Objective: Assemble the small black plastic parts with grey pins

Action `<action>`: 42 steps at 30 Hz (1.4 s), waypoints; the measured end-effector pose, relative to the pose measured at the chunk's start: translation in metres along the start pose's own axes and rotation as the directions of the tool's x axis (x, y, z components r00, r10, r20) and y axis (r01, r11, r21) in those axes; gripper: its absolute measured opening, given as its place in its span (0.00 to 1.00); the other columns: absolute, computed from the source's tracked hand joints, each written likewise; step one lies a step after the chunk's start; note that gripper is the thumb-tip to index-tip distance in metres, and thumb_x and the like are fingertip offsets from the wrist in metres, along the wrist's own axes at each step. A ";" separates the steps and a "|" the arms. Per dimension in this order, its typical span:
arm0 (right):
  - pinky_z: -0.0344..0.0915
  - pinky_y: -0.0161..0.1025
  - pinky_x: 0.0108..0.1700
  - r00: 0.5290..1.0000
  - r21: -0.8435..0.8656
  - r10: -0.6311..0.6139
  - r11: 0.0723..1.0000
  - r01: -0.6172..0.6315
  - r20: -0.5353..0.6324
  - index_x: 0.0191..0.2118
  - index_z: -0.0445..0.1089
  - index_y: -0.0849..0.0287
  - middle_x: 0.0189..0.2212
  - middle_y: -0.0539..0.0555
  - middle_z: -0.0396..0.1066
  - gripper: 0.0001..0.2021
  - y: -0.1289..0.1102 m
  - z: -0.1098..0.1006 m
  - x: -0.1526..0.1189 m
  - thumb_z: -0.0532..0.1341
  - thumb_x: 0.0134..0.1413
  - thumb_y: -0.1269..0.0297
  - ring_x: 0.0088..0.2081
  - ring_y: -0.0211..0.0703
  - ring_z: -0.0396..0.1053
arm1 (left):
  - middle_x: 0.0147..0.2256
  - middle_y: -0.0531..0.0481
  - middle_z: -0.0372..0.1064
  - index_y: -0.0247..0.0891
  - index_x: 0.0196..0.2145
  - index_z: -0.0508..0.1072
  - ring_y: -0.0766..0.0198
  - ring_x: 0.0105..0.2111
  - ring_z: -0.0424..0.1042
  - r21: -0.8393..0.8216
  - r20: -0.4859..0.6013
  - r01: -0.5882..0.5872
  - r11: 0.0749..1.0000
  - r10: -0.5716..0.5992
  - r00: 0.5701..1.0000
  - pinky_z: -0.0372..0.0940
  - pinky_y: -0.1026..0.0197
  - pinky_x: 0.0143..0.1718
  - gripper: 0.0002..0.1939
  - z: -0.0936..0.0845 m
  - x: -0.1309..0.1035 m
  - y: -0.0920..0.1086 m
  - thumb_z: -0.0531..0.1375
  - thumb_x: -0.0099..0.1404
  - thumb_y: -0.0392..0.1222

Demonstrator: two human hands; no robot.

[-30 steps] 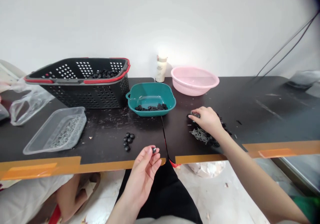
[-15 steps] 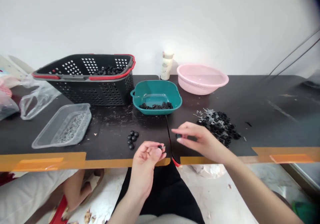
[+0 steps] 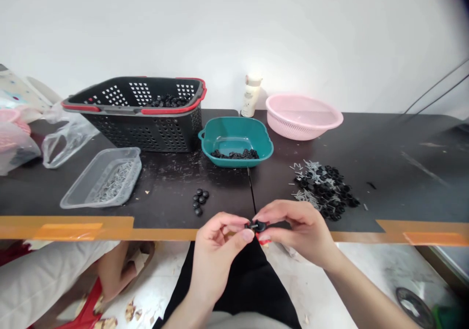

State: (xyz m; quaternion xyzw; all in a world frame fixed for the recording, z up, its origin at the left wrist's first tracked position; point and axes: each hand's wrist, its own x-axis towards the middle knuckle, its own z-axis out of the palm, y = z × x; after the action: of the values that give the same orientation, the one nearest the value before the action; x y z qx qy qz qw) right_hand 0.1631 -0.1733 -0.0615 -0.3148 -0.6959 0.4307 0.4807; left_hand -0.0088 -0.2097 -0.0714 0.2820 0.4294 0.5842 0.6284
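Observation:
My left hand [image 3: 216,251] is closed in a pinch on a small black part with a metal pin [image 3: 252,226] sticking out to the right. Between the thumb and fingers of my right hand [image 3: 306,229] is a round black cap [image 3: 261,226], turned toward the pin. The two pieces meet or nearly meet over the table's front edge; fingertips partly cover them. Several black caps [image 3: 200,199] lie in a small group beyond my left hand. To the right is a heap of black parts [image 3: 333,189] mixed with metal pins [image 3: 308,197].
A teal basin [image 3: 236,163] with black parts stands mid-table, beside a black basket [image 3: 146,136] holding more. A clear tray [image 3: 78,199] of pins sits left. Behind are a pink colander [image 3: 300,131] and a cream bottle [image 3: 251,97]. Another person's leg [image 3: 113,270] shows below left.
My right hand has come left and down with the black cap, up to the pin part in my left hand. The left hand has moved slightly right. The view has shifted a little.

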 end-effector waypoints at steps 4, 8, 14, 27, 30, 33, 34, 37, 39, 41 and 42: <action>0.76 0.36 0.31 0.993 -0.063 -0.118 0.991 0.117 -0.001 0.41 0.82 0.47 0.32 0.52 0.80 0.15 -0.001 0.001 0.002 0.73 0.46 0.72 0.29 0.43 0.78 | 0.23 0.53 0.76 0.37 0.25 0.80 0.70 0.23 0.73 -0.021 -0.032 -0.008 1.000 0.008 0.999 0.69 0.71 0.28 0.08 0.003 -0.003 0.002 0.75 0.46 0.35; 0.77 0.36 0.31 0.997 -0.018 -0.065 0.998 0.064 -0.044 0.43 0.80 0.47 0.31 0.51 0.80 0.19 -0.002 0.006 -0.001 0.75 0.43 0.72 0.29 0.42 0.78 | 0.22 0.53 0.76 0.37 0.24 0.80 0.69 0.23 0.74 -0.059 0.038 0.050 0.997 -0.048 0.998 0.70 0.70 0.28 0.09 0.002 -0.001 0.002 0.76 0.45 0.36; 0.78 0.38 0.32 0.993 -0.008 -0.052 0.999 0.051 -0.105 0.36 0.79 0.52 0.29 0.52 0.81 0.14 -0.010 0.013 -0.002 0.75 0.41 0.73 0.30 0.45 0.79 | 0.23 0.53 0.77 0.38 0.24 0.81 0.71 0.24 0.74 -0.173 0.105 0.123 0.977 -0.106 0.989 0.70 0.71 0.28 0.11 0.000 0.000 0.002 0.77 0.44 0.41; 0.78 0.38 0.38 0.969 0.431 0.139 0.901 -0.039 -0.202 0.31 0.68 0.51 0.34 0.49 0.81 0.17 -0.018 0.027 -0.016 0.75 0.42 0.76 0.35 0.42 0.79 | 0.23 0.52 0.74 0.40 0.23 0.82 0.67 0.23 0.75 -0.121 0.119 -0.020 0.992 0.035 0.992 0.72 0.68 0.28 0.08 0.003 -0.010 0.013 0.75 0.46 0.33; 0.78 0.37 0.39 0.970 0.501 0.159 0.864 -0.047 -0.183 0.30 0.64 0.51 0.35 0.47 0.81 0.19 -0.019 0.028 -0.018 0.74 0.44 0.77 0.35 0.40 0.79 | 0.23 0.52 0.74 0.41 0.24 0.82 0.66 0.23 0.75 -0.085 0.128 -0.064 0.994 0.075 0.989 0.72 0.67 0.28 0.09 0.003 -0.013 0.015 0.74 0.47 0.29; 0.77 0.35 0.40 0.974 0.539 0.165 0.840 -0.056 -0.157 0.31 0.64 0.51 0.36 0.46 0.81 0.20 -0.020 0.028 -0.018 0.73 0.44 0.79 0.36 0.39 0.79 | 0.22 0.53 0.72 0.41 0.25 0.83 0.67 0.23 0.75 -0.064 0.126 -0.096 0.993 0.104 0.987 0.71 0.68 0.26 0.10 0.003 -0.014 0.016 0.73 0.47 0.28; 0.77 0.35 0.41 0.975 0.547 0.167 0.835 -0.059 -0.150 0.31 0.64 0.50 0.36 0.46 0.81 0.20 -0.020 0.028 -0.018 0.73 0.44 0.79 0.36 0.39 0.79 | 0.22 0.53 0.72 0.41 0.25 0.83 0.67 0.23 0.74 -0.059 0.126 -0.100 0.993 0.107 0.986 0.71 0.69 0.25 0.10 0.003 -0.014 0.016 0.73 0.47 0.28; 0.78 0.36 0.40 0.974 0.540 0.165 0.840 -0.058 -0.152 0.30 0.65 0.51 0.35 0.47 0.81 0.19 -0.021 0.028 -0.016 0.73 0.44 0.79 0.35 0.40 0.79 | 0.22 0.53 0.72 0.41 0.24 0.82 0.68 0.22 0.73 -0.056 0.127 -0.092 0.994 0.098 0.987 0.69 0.69 0.24 0.09 0.004 -0.014 0.016 0.73 0.47 0.28; 0.78 0.37 0.39 0.972 0.503 0.148 0.863 -0.038 -0.181 0.30 0.66 0.51 0.34 0.47 0.81 0.18 -0.021 0.029 -0.015 0.73 0.43 0.79 0.35 0.41 0.80 | 0.21 0.53 0.71 0.41 0.23 0.82 0.68 0.22 0.73 -0.074 0.138 -0.071 0.995 0.081 0.987 0.69 0.70 0.25 0.09 0.004 -0.012 0.017 0.74 0.47 0.28; 0.79 0.36 0.38 0.968 0.463 0.128 0.886 -0.014 -0.215 0.30 0.69 0.51 0.32 0.47 0.82 0.17 -0.021 0.031 -0.015 0.74 0.41 0.78 0.35 0.42 0.80 | 0.22 0.54 0.70 0.40 0.22 0.81 0.69 0.22 0.72 -0.106 0.152 -0.042 0.994 0.058 0.987 0.68 0.70 0.24 0.10 0.004 -0.010 0.017 0.74 0.45 0.29; 0.79 0.35 0.38 0.966 0.451 0.126 0.892 -0.011 -0.227 0.30 0.70 0.51 0.32 0.47 0.82 0.17 -0.021 0.032 -0.015 0.75 0.41 0.77 0.35 0.42 0.80 | 0.22 0.55 0.70 0.40 0.22 0.80 0.69 0.22 0.71 -0.116 0.161 -0.032 0.993 0.051 0.986 0.67 0.70 0.24 0.10 0.003 -0.009 0.018 0.75 0.44 0.29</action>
State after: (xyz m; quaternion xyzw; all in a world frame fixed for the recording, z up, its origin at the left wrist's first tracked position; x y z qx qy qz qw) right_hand 0.1378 -0.2045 -0.0539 -0.2726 -0.5007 0.5523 0.6082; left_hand -0.0139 -0.2152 -0.0528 0.3018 0.3366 0.5955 0.6641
